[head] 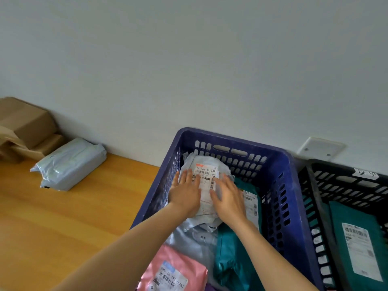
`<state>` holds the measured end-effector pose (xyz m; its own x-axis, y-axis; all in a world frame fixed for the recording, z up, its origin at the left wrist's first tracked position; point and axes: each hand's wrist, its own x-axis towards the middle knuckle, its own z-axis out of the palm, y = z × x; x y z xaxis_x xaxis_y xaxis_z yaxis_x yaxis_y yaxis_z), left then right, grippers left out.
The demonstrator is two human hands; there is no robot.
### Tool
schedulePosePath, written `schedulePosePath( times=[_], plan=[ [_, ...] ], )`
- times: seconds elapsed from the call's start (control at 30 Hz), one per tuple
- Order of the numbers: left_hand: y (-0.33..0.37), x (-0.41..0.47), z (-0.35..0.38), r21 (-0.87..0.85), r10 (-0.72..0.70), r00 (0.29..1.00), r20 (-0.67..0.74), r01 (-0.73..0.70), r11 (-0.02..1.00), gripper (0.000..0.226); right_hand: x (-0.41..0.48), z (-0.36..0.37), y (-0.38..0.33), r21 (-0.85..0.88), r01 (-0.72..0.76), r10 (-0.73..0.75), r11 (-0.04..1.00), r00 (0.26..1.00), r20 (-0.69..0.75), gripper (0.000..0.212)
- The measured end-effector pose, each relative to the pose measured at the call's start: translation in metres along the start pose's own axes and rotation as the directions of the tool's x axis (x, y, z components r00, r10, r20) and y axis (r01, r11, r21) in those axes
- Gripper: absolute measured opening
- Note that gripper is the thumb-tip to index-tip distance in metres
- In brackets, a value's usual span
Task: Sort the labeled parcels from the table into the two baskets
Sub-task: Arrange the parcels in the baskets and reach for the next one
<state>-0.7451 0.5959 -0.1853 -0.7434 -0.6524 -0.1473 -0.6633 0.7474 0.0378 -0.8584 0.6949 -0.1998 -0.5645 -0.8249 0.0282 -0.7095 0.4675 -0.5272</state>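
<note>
A grey parcel point(206, 164) with a white barcode label lies at the far end of the blue basket point(279, 164). My left hand point(185, 191) and my right hand point(227, 197) both rest flat on it with straight fingers. Under and around it lie a teal parcel point(231, 257), another grey parcel point(193, 240) and a pink labeled parcel point(174, 271). The black basket point(315, 185) stands to the right and holds a teal labeled parcel point(357, 246). One more grey parcel point(70, 163) lies on the wooden table point(63, 217) at the left.
Brown cardboard boxes point(27, 124) are stacked at the far left against the white wall. A white wall plate point(319, 149) sits behind the baskets. The two baskets stand side by side, touching.
</note>
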Motion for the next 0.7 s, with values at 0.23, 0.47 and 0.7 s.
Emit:
schedulePosePath(
  times=[0.23, 0.47, 0.7],
  plan=[
    [-0.018, -0.030, -0.046, 0.015, 0.105, 0.973, -0.208, -0.104, 0.995, 0.073, 0.001, -0.027, -0.034, 0.057, 0.087, -0.072, 0.995, 0.972, -0.223, 0.041],
    [-0.067, -0.073, -0.096, -0.085, 0.005, 0.941, -0.338, -0.036, 0.996, 0.067, -0.003, -0.042, -0.106, 0.144, 0.226, -0.186, 0.963, 0.950, -0.249, 0.040],
    [-0.163, -0.124, -0.111, -0.128, -0.107, 0.926, -0.361, 0.064, 0.990, 0.072, -0.017, -0.015, -0.198, 0.137, 0.317, -0.274, 0.938, 0.925, -0.265, 0.040]
  ],
)
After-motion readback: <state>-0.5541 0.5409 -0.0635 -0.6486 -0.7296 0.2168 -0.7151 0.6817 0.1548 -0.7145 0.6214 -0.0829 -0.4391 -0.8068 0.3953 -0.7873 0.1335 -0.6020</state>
